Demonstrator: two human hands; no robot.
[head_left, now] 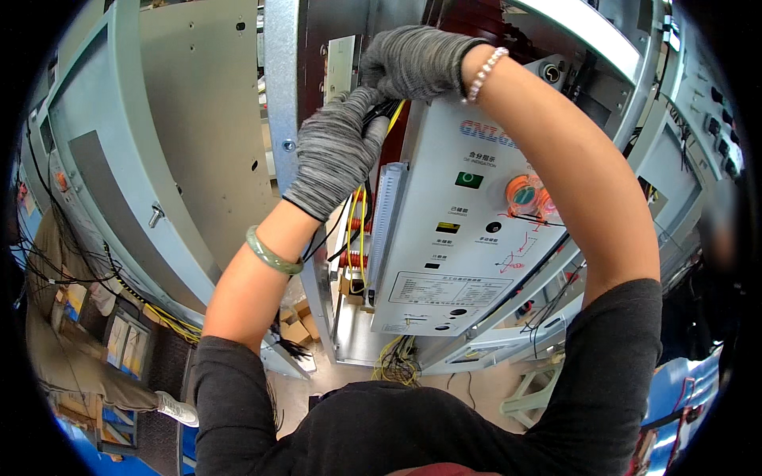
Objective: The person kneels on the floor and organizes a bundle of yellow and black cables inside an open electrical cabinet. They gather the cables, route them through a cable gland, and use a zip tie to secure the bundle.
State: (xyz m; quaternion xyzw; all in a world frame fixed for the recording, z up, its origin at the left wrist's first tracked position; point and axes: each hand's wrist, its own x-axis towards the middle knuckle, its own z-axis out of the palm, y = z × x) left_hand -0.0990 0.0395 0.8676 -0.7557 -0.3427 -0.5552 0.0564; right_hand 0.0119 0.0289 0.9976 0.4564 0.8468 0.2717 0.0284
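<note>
Both my hands wear grey striped knit gloves and work close together inside an open metal cabinet. My left hand (337,155) is closed around a bundle of black and yellow wires (395,117), which shows between its thumb and fingers. Just above and to the right, my right hand (421,63) is bent over with its fingers curled in. What its fingers grip is hidden behind the glove. Below my hands, more yellow wires (363,238) run down beside a slotted wiring duct (386,218). A white switchgear front panel (444,278) with indicators lies under my right forearm.
A grey cabinet door (119,151) stands at the left, beside a steel upright (282,87). Loose wires (397,365) hang at the cabinet's foot. A pale green stool (532,397) stands below right. Another person's leg and shoe (176,408) show at lower left.
</note>
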